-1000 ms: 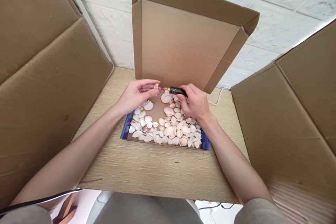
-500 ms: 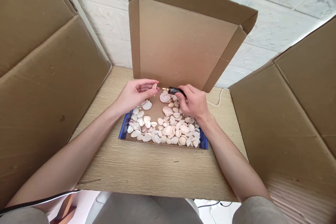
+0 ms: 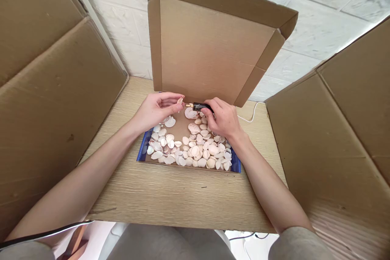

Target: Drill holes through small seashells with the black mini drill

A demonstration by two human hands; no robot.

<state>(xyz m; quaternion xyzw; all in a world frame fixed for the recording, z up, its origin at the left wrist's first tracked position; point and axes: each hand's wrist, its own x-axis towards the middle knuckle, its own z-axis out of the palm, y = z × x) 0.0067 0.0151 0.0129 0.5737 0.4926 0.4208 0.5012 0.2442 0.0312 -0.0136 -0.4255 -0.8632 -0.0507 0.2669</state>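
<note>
Between thumb and fingers, my left hand (image 3: pixel 158 109) pinches a small pinkish seashell (image 3: pixel 180 100) on edge. My right hand (image 3: pixel 224 115) is wrapped round a mini electric drill (image 3: pixel 199 107), a black pen-like body with a brass-coloured chuck that points left at the shell. The thin bit's tip is at the shell; whether it has gone in I cannot tell. Below both hands lie many loose white and pinkish shells (image 3: pixel 195 151) in a shallow cardboard tray (image 3: pixel 180 124) with blue strips at its sides. Two larger speckled shells (image 3: pixel 193 128) rest near the drill.
Behind the tray a cardboard lid (image 3: pixel 213 48) leans up against the white brick wall (image 3: pixel 122 20). Tall cardboard panels (image 3: pixel 61 101) stand at left and right of the wooden table (image 3: pixel 170 199). A white cable (image 3: pixel 252 115) runs off behind my right hand.
The drill and my right hand have shifted slightly left, bringing the chuck closer to the shell. My left hand keeps its pinch almost unmoved.
</note>
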